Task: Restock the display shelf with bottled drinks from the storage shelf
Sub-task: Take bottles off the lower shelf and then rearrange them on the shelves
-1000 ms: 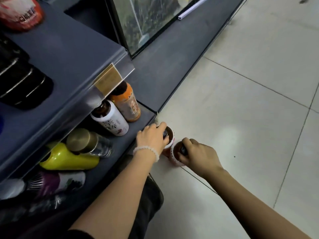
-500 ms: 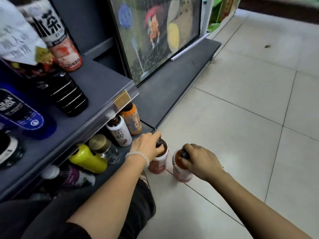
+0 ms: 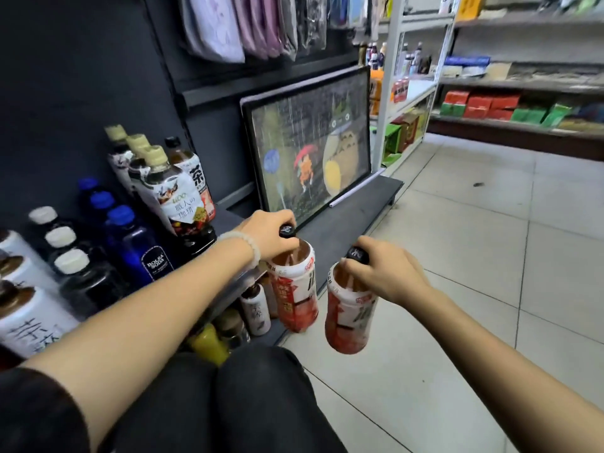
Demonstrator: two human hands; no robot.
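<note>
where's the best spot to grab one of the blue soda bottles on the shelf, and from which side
Take the front blue soda bottle by its neck just under the blue cap, coming from above. It stands upright with bottles packed close on both sides and behind, so the body is hard to wrap; only the top stands free. Both hands are busy now: the left hand and right hand each hold a red tea bottle by its neck.
</note>
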